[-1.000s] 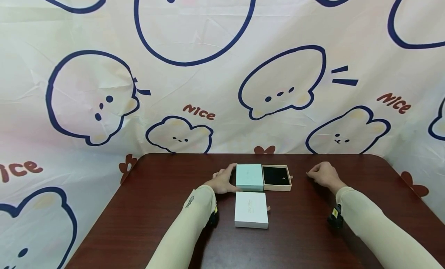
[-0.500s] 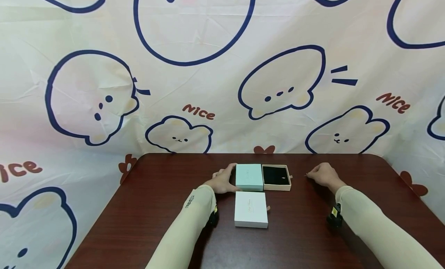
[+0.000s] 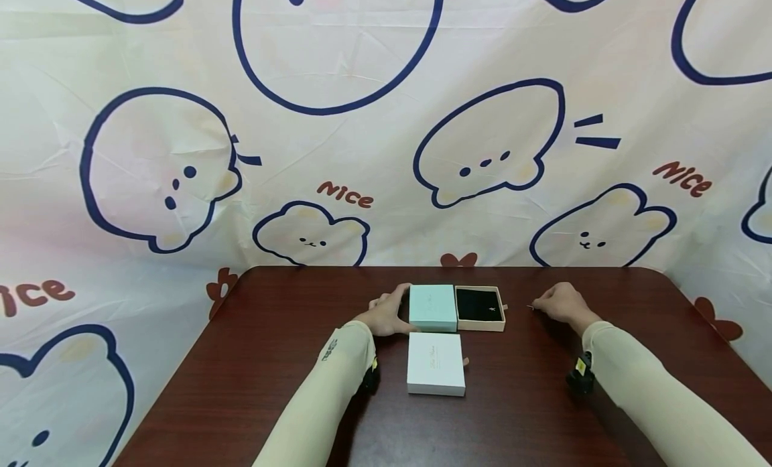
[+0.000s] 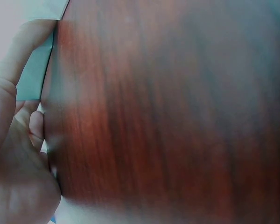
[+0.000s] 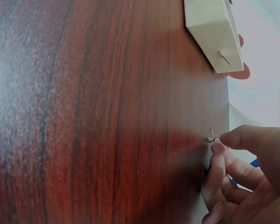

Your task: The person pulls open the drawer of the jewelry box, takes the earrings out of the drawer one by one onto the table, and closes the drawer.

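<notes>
My left hand (image 3: 384, 316) grips the left end of a mint-green jewelry box (image 3: 432, 307), thumb at the near corner and fingers toward the far side. From the box's right side its cream drawer (image 3: 482, 327) is pulled out, with a black pad (image 3: 473, 305) inside. A tiny shiny piece (image 3: 493, 309) lies on that pad. To the right of the drawer, my right hand (image 3: 563, 303) pinches a small silvery stud earring (image 5: 212, 139) between thumb and forefinger, just above the table. Its thin post shows in the right wrist view; the other fingers are curled.
A closed white box (image 3: 435, 361) with a small ribbon tab sits just in front of the mint-green box. The dark reddish-brown table (image 3: 512, 400) ends at the back against a printed cloth (image 3: 386, 152) with cartoon bears.
The stud earring has turned slightly between the right fingertips and shows a little more now. The left hand and both boxes have not moved.
</notes>
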### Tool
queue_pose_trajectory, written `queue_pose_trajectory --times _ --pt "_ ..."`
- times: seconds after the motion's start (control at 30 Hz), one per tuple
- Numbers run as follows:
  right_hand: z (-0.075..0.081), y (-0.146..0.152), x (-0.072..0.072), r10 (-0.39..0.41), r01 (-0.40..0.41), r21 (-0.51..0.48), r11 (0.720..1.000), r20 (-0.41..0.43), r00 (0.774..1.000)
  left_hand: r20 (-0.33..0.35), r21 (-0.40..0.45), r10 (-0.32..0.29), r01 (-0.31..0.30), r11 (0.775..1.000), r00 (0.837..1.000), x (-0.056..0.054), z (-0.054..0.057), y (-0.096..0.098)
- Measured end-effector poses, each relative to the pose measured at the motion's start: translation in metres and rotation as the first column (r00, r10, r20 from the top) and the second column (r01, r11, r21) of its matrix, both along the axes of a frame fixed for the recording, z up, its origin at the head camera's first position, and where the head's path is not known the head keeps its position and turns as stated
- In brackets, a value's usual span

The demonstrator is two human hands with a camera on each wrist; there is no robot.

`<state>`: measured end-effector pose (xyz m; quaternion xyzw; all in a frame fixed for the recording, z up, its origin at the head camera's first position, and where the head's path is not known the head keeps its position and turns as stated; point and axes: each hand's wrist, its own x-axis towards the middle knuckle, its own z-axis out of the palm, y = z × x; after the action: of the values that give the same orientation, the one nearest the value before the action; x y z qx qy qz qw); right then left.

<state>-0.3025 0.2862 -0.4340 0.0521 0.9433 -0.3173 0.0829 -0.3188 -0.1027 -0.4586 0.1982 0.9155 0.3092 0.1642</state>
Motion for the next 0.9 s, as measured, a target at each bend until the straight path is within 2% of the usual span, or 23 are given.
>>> queue_pose_trajectory --times 0.47,0.9 --pt "-0.0054 0.0014 -0.0046 0.0 0.0 -0.028 1.0 -0.004 1.0 -0.003 -0.005 -0.001 0.001 1.0 1.0 0.0002 -0.0001 0.0003" --pt "-0.0019 0.0001 -0.0033 0.006 -0.006 -0.025 1.0 -0.008 1.0 -0.009 -0.008 0.004 -0.004 1.0 1.0 0.0021 0.0005 0.0008"
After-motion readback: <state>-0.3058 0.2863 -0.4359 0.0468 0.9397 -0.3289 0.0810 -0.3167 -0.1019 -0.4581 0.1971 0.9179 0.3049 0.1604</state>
